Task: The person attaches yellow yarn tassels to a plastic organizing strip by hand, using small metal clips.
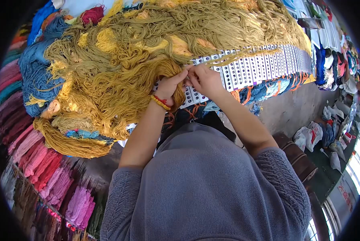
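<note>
Both hands pinched at the card [252, 66] edge: left hand [170, 86] grips mustard yarn [119, 76], right hand [206, 80] probably a strand. Card runs off rightward; yarn bulk lies left.

Blue yarn skeins [35, 72] lie at far left. Pink and magenta skeins [63, 188] hang in a row near left. A wooden stool [298, 158] stands right, with white bags [310, 136] beyond it on the floor [292, 108].

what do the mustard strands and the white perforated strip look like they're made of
Mustard strands: probably wool or similar spun yarn, matte and fuzzy, lying in loose twisted skeins. White perforated strip: looks like stiff card or plastic, smooth, with regular rows of punched holes; which one is unclear.
</note>
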